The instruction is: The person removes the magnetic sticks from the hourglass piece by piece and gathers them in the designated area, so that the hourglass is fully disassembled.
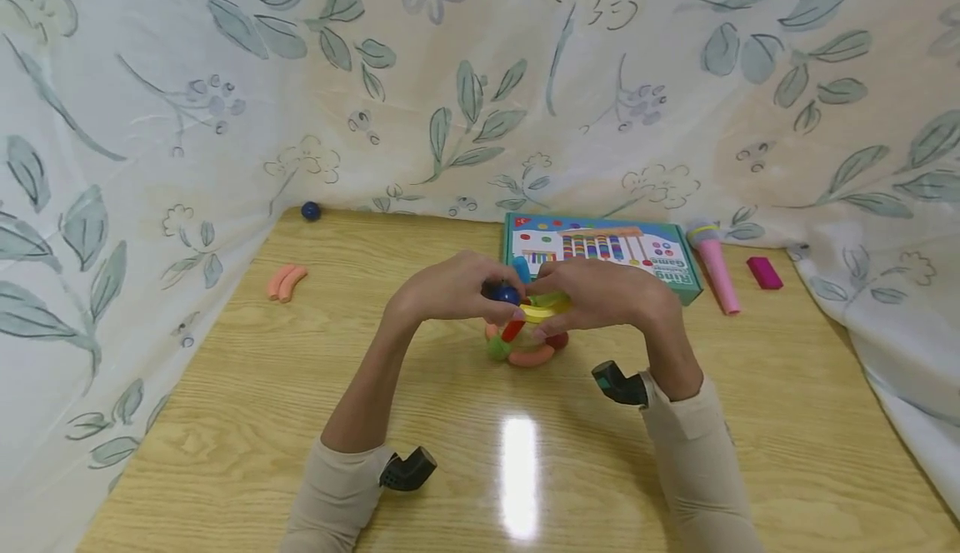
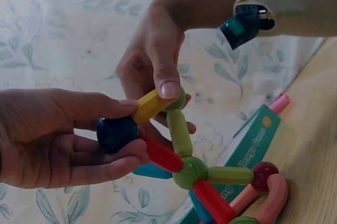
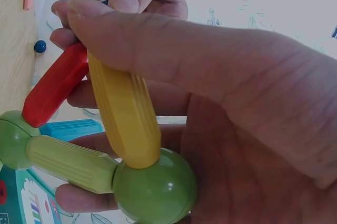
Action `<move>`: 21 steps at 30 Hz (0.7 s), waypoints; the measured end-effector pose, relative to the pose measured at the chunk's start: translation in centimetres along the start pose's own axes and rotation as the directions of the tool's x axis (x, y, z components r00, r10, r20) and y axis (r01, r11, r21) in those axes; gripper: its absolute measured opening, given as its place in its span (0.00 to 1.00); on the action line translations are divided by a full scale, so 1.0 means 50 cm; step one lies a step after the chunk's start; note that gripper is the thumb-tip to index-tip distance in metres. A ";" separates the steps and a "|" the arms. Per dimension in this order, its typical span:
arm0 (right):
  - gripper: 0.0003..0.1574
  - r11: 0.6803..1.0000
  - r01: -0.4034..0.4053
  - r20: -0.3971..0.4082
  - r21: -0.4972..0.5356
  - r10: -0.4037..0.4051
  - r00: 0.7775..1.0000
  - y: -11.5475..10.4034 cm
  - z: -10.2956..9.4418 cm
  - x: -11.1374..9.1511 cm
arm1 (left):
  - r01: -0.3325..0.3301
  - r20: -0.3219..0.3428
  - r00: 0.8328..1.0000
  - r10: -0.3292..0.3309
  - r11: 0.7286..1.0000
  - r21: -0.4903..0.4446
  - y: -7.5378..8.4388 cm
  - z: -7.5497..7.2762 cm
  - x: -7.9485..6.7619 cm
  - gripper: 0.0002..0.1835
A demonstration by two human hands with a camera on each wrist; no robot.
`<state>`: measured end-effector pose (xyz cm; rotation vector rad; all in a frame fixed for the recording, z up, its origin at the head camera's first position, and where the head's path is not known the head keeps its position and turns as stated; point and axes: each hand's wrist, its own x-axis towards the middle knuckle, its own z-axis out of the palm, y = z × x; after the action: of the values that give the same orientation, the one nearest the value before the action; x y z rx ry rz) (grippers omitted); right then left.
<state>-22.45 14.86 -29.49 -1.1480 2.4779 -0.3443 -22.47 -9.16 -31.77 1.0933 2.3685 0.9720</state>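
Note:
Both hands work on a structure of coloured rods and balls over the table. My left hand (image 2: 68, 134) pinches a dark blue ball (image 2: 117, 133) between thumb and fingers. A yellow rod (image 3: 125, 113) runs from that ball to a green ball (image 3: 155, 184); my right hand (image 1: 600, 293) holds this rod, its thumb along it. Below, a red rod (image 2: 160, 153) and a light green rod (image 2: 180, 132) meet at another green ball (image 2: 190, 172). Lower down are a second red rod (image 2: 213, 203), a dark red ball (image 2: 264, 175) and curved salmon rods (image 1: 531, 357).
Behind the hands lies a ring game box (image 1: 678, 274). To its right are a pink toy microphone (image 1: 718, 274) and a magenta block (image 1: 765, 272). Two salmon curved rods (image 1: 287, 282) and a loose blue ball (image 1: 311, 211) lie at the left. A floral cloth (image 1: 480, 78) hangs behind the table.

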 end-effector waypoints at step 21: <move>0.16 0.999 -0.003 0.033 0.035 0.001 0.999 0.003 -0.004 0.001 | -0.048 0.051 0.998 0.049 0.998 -0.029 -0.018 -0.005 0.004 0.16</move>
<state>-22.68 14.96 -29.38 -1.1283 2.4350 -0.3640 -23.25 -9.54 -32.25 1.1561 2.2909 0.9780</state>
